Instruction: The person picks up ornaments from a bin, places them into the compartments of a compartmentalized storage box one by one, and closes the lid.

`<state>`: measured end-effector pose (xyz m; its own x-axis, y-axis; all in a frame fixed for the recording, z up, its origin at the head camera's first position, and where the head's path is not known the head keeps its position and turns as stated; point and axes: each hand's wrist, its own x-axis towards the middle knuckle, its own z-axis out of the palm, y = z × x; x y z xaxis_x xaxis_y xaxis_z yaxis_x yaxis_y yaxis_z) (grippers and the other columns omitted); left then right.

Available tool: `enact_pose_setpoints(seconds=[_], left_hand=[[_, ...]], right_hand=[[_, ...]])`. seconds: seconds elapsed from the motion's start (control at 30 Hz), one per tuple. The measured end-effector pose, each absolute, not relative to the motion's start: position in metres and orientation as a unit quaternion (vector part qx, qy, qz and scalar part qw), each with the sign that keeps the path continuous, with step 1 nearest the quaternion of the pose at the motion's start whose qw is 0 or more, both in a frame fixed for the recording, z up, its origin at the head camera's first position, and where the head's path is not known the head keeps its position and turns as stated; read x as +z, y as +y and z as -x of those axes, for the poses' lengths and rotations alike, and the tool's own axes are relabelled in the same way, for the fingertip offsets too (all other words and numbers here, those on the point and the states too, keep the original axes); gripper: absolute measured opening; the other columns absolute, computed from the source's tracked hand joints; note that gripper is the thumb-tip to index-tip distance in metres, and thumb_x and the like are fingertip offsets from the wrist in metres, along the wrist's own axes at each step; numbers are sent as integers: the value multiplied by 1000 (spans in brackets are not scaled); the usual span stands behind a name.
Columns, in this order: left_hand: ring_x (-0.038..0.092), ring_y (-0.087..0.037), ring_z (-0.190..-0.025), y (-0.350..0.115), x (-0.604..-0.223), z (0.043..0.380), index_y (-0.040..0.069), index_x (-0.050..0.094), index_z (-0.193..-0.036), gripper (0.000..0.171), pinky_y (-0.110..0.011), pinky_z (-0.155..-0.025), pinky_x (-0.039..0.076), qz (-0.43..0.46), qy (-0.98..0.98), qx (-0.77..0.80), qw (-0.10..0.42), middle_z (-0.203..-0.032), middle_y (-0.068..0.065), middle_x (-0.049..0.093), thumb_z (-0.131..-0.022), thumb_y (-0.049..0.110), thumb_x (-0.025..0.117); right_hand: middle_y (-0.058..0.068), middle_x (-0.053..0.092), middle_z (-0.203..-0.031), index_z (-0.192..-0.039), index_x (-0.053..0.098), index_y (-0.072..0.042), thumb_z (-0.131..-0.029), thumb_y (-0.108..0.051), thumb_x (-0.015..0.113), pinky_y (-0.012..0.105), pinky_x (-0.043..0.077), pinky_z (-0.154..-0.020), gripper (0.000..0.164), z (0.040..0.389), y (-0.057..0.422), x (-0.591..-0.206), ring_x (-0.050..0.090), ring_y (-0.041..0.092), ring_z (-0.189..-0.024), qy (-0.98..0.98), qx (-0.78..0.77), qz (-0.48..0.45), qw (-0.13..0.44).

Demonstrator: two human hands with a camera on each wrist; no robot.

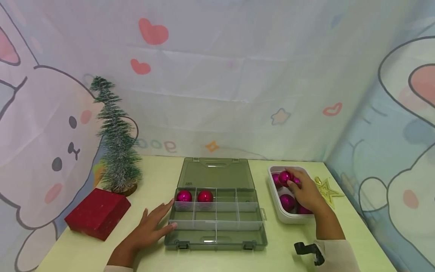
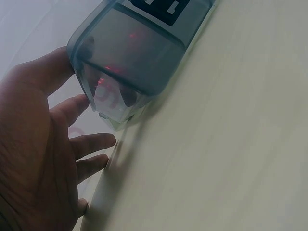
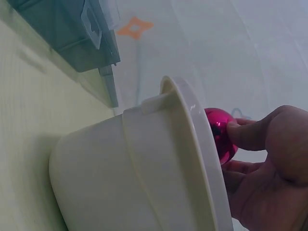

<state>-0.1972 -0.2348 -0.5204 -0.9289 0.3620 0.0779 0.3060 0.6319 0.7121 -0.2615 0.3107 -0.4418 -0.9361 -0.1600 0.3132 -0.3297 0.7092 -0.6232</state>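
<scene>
My right hand [image 1: 307,192] pinches a shiny magenta bauble [image 1: 284,178] at the white tub [image 1: 293,218]; the right wrist view shows thumb and fingers around this bauble [image 3: 221,134] just past the tub's rim [image 3: 192,110]. More magenta baubles [image 1: 287,203] lie in the tub. My left hand [image 1: 151,226] touches the left side of a grey-green compartment box [image 1: 217,245] with spread, nearly straight fingers, as the left wrist view also shows [image 2: 53,120]. The box's lid [image 1: 217,173] lies open backward. Two baubles, one magenta [image 1: 184,196] and one redder [image 1: 205,196], sit in separate back-row compartments.
A small frosted artificial tree [image 1: 117,151] stands at the back left, behind a red box [image 1: 97,214]. A gold star ornament [image 1: 327,192] lies right of the tub. Behind the table [image 1: 153,173] hangs a printed cloth [image 1: 217,75]. A black strap [image 1: 310,251] circles the right wrist.
</scene>
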Motion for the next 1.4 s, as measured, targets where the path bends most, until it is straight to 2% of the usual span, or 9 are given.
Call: enact_pose_setpoints(seconds=[0.1,0.23,0.33,0.43,0.63,0.83,0.9,1.1,1.4], left_hand=[[26,-59,-163,-234,-519,197,18,30,-175,81,-89,-119,-11,-181,903,387,42,-177,-21,37,-107,42,68],[25,-59,-163,-235,-519,197,19,30,-175,81,-89,-120,-11,-178,905,385,45,-177,-20,37,-107,43,68],[24,-58,-164,-235,-519,198,20,28,-175,81,-88,-120,-11,-178,905,384,48,-177,-20,36,-108,43,67],[23,-57,-165,-236,-519,199,21,28,-176,81,-87,-121,-12,-177,905,383,50,-178,-19,35,-108,43,67],[24,-57,-165,-235,-521,200,23,28,-176,81,-87,-121,-12,-178,904,386,51,-178,-19,35,-107,43,67],[25,-61,-162,-233,-519,198,22,32,-174,80,-89,-119,-9,-186,899,395,37,-176,-22,37,-106,41,70],[25,-61,-162,-233,-520,198,21,32,-174,80,-89,-119,-9,-187,898,396,37,-176,-23,37,-106,41,69],[25,-62,-162,-234,-520,197,23,32,-175,81,-89,-119,-10,-188,896,400,34,-176,-23,37,-106,42,70],[23,-58,-164,-236,-519,198,21,28,-176,82,-87,-121,-13,-178,902,389,53,-178,-20,34,-107,43,67]], right_hand=[[30,51,-154,-159,53,0,-110,-6,64,71,48,-116,51,263,310,-443,55,51,-141,-906,378,-150,121],[27,52,-152,-160,51,-4,-101,-13,80,50,62,-103,67,265,304,-443,67,46,-128,-897,400,-144,124],[25,56,-148,-157,54,-8,-92,-13,90,31,62,-91,74,267,294,-439,74,41,-114,-901,388,-128,142],[26,54,-144,-154,57,-9,-93,-13,90,24,60,-85,70,267,283,-435,75,39,-107,-904,382,-120,150],[28,46,-141,-159,51,-7,-101,-17,81,24,61,-85,66,267,265,-432,72,42,-111,-891,418,-120,130],[30,53,-146,-162,48,-4,-104,-17,77,48,64,-95,66,271,257,-438,67,45,-122,-883,425,-157,119],[30,56,-145,-162,47,-1,-104,-16,77,44,62,-95,67,273,254,-441,67,39,-118,-882,422,-170,120],[28,63,-135,-163,43,1,-106,-12,73,22,56,-79,66,277,245,-445,73,27,-100,-867,453,-182,96],[29,63,-144,-157,46,0,-106,-6,70,24,61,-89,57,277,225,-449,76,41,-118,-857,471,-203,56]])
